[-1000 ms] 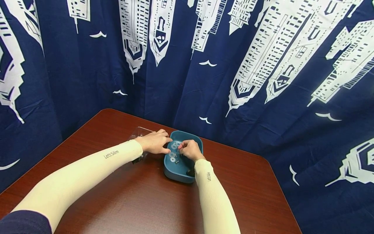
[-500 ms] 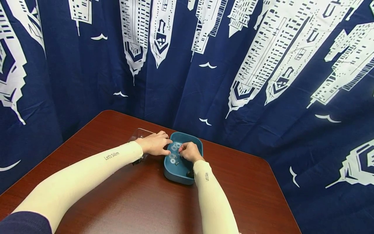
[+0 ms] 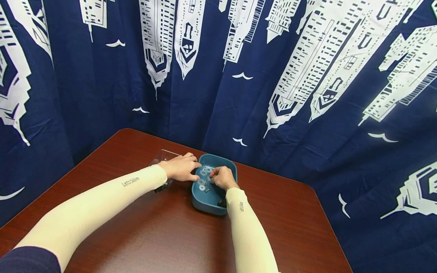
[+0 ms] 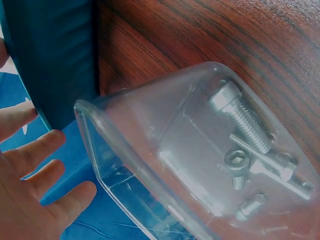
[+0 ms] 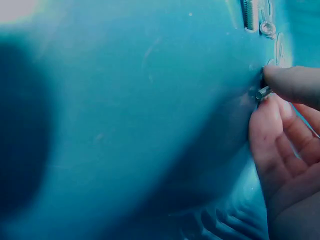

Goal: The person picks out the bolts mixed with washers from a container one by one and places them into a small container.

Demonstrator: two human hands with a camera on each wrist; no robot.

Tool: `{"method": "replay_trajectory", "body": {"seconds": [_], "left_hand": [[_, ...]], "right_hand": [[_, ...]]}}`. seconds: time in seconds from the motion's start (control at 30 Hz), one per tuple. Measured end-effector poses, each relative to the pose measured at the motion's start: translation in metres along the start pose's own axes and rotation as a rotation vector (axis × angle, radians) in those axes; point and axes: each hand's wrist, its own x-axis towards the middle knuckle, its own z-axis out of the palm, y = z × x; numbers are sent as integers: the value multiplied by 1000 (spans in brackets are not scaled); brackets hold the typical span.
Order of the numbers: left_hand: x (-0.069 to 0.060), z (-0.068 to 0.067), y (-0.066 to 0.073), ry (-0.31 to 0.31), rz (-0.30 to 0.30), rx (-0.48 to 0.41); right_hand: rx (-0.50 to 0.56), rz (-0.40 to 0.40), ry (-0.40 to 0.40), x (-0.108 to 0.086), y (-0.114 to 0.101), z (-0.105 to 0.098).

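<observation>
My right hand (image 3: 224, 177) reaches down into a blue bin (image 3: 206, 207). In the right wrist view, its thumb and fingers pinch a small metal screw (image 5: 263, 93) close to the bin's floor; the fingers cover much of it. Flat pale washers (image 3: 202, 187) and a threaded bolt (image 5: 250, 14) lie near those fingertips. My left hand (image 3: 182, 167) is spread at the bin's left side, fingertips at its rim. Below that hand stands a clear plastic container (image 4: 145, 115), with several socket-head bolts (image 4: 237, 160) of different sizes inside.
Both containers stand on a brown wooden table (image 3: 146, 231), toward its far edge. A dark blue curtain (image 3: 205, 102) with white building prints hangs right behind the table. The bin and the clear container are side by side, close together.
My right fingertips have shifted slightly within the bin, a little up and to the right. The left hand and both containers stay in place.
</observation>
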Motion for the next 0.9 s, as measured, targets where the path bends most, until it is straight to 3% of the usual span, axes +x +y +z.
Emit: {"method": "replay_trajectory", "body": {"seconds": [0.9], "left_hand": [[-3,-2,2,-1,4,-4]], "right_hand": [[-56,18,80,-1,-1,2]]}}
